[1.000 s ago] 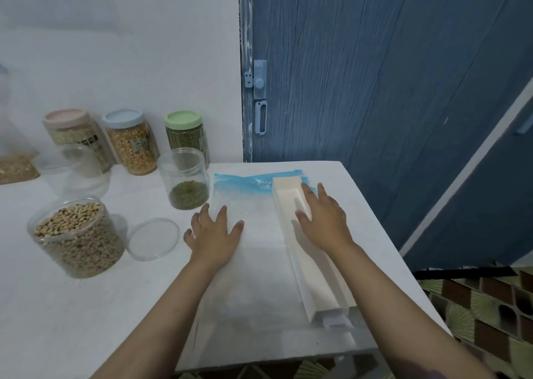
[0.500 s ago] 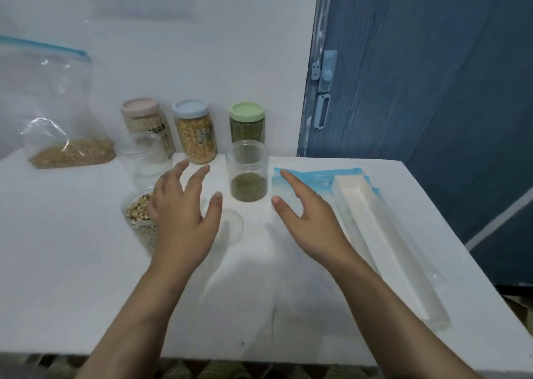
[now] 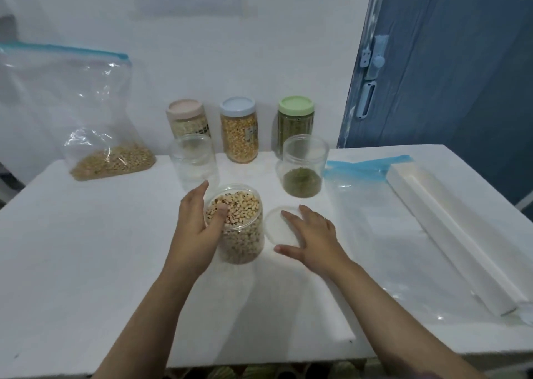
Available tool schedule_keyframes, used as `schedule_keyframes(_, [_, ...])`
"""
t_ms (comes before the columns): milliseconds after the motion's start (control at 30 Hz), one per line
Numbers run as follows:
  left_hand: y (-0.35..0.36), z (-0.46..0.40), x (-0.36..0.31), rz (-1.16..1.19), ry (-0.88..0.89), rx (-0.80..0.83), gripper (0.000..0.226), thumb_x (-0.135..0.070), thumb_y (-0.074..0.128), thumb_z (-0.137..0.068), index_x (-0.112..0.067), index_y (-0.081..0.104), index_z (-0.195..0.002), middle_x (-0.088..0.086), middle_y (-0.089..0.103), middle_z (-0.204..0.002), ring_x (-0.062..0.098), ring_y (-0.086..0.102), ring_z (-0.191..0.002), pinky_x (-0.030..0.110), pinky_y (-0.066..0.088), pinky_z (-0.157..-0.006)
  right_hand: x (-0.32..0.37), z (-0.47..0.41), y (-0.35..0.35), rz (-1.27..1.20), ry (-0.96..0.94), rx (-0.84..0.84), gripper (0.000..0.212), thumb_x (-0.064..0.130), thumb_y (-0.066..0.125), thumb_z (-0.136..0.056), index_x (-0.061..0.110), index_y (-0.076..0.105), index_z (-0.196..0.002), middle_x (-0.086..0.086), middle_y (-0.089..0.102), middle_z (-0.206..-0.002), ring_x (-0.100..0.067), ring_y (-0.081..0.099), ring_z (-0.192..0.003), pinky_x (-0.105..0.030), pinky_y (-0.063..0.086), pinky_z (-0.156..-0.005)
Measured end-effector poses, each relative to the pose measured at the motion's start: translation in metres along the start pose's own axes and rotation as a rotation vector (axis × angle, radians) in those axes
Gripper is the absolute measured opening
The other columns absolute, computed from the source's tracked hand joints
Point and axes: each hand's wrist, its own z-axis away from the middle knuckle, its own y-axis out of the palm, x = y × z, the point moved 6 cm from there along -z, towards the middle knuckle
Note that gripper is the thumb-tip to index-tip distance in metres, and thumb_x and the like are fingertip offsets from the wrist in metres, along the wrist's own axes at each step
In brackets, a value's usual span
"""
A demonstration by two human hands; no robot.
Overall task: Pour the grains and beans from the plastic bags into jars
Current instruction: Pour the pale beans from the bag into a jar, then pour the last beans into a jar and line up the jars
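A clear open jar of pale beans [image 3: 242, 234] stands mid-table. My left hand [image 3: 196, 228] wraps its left side, thumb over the rim. A clear round lid [image 3: 272, 228] lies flat just right of that jar, and my right hand [image 3: 313, 236] rests over it with fingers spread and straight. Behind stand an empty clear jar [image 3: 193, 159] and an open jar with some green beans [image 3: 302, 171]. A zip bag holding grain [image 3: 109, 159] stands at the back left. An empty zip bag [image 3: 375, 223] lies flat at the right.
Three lidded jars line the wall: pink lid [image 3: 187, 119], blue lid [image 3: 238, 130], green lid [image 3: 295, 119]. A long white box [image 3: 450, 234] lies on the flat bag near the table's right edge. A blue door [image 3: 447, 61] stands behind on the right.
Both hands left the flat bag and box and moved left. My left hand has closed round the bean jar, and my right hand has come down on the lid.
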Motion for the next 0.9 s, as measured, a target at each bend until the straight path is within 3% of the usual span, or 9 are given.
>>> schedule_keyframes(100, [-0.001,-0.004,0.010,0.109,-0.016,0.040,0.061,-0.046,0.048,-0.097,-0.030,0.030,-0.153,-0.006,0.034,-0.153,0.013,0.036,-0.140,0.040,0.031,-0.117,0.001,0.012,-0.009,-0.370,0.061,-0.205,0.076,0.064,0.066,-0.082,0.039,0.039,-0.149,-0.003,0.024,-0.163,-0.018,0.017,-0.149,-0.035,0.015,-0.122])
schedule_keyframes(233, [-0.004,-0.006,0.011,0.254,-0.036,0.056,0.051,-0.040,0.044,-0.102,-0.032,0.034,-0.151,-0.010,0.041,-0.149,0.007,0.044,-0.130,0.026,0.033,-0.103,0.030,0.024,-0.035,-0.702,-0.049,-0.357,0.074,0.075,0.065,-0.073,0.050,0.045,-0.140,0.016,0.037,-0.149,-0.003,0.036,-0.137,-0.032,0.038,-0.112])
schedule_keyframes(333, [-0.005,-0.012,0.018,0.364,-0.092,0.086,0.046,-0.045,0.042,-0.102,-0.038,0.038,-0.147,-0.010,0.047,-0.147,0.008,0.044,-0.133,0.030,0.032,-0.112,0.067,0.022,-0.053,-0.711,-0.170,-0.252,0.071,0.069,0.072,-0.071,0.056,0.045,-0.135,0.017,0.032,-0.151,-0.003,0.040,-0.134,-0.028,0.041,-0.104])
schedule_keyframes(467, [-0.006,-0.017,0.024,0.440,-0.108,0.154,0.057,-0.070,0.046,-0.090,-0.047,0.043,-0.141,-0.013,0.050,-0.145,0.007,0.045,-0.135,0.038,0.032,-0.118,0.096,0.009,-0.053,-0.520,-0.254,-0.122,0.077,0.053,0.084,-0.068,0.048,0.051,-0.137,0.014,0.027,-0.151,-0.003,0.026,-0.143,-0.038,0.030,-0.118])
schedule_keyframes(567, [-0.003,-0.015,0.021,0.468,-0.099,0.199,0.051,-0.058,0.049,-0.091,-0.042,0.046,-0.139,-0.012,0.053,-0.140,0.007,0.050,-0.130,0.037,0.038,-0.114,0.107,0.004,-0.046,-0.484,-0.285,-0.072,0.082,0.046,0.087,-0.068,0.048,0.047,-0.139,0.014,0.026,-0.151,0.003,0.023,-0.142,-0.028,0.024,-0.119])
schedule_keyframes(633, [-0.002,-0.015,0.024,0.482,-0.100,0.192,0.033,-0.040,0.049,-0.101,-0.039,0.052,-0.133,-0.013,0.059,-0.133,0.007,0.055,-0.125,0.040,0.043,-0.111,0.112,0.004,-0.043,-0.524,-0.294,-0.067,0.086,0.046,0.083,-0.073,0.046,0.039,-0.146,0.017,0.027,-0.151,0.012,0.023,-0.138,-0.015,0.024,-0.113])
schedule_keyframes(700, [-0.001,-0.014,0.028,0.495,-0.105,0.180,0.027,-0.030,0.046,-0.104,-0.042,0.057,-0.125,-0.019,0.064,-0.124,0.003,0.058,-0.118,0.040,0.046,-0.108,0.115,0.005,-0.039,-0.651,-0.252,-0.097,0.083,0.054,0.069,-0.081,0.045,0.028,-0.152,0.021,0.029,-0.153,0.013,0.028,-0.136,-0.013,0.029,-0.111])
schedule_keyframes(800, [0.002,-0.012,0.029,0.494,-0.095,0.184,0.024,-0.034,0.043,-0.104,-0.047,0.056,-0.120,-0.028,0.064,-0.118,-0.005,0.057,-0.116,0.036,0.045,-0.108,0.114,0.003,-0.029,-0.903,-0.122,-0.161,0.074,0.060,0.050,-0.087,0.043,0.025,-0.154,0.020,0.036,-0.152,0.006,0.040,-0.134,-0.022,0.037,-0.112])
schedule_keyframes(900, [0.005,-0.010,0.027,0.510,-0.051,0.200,0.030,-0.045,0.042,-0.100,-0.043,0.050,-0.129,-0.022,0.059,-0.129,-0.002,0.052,-0.124,0.036,0.042,-0.112,0.114,0.001,-0.021,-1.007,-0.062,-0.223,0.053,0.049,0.043,-0.099,0.045,0.031,-0.151,0.031,0.046,-0.133,0.022,0.048,-0.112,-0.005,0.044,-0.088])
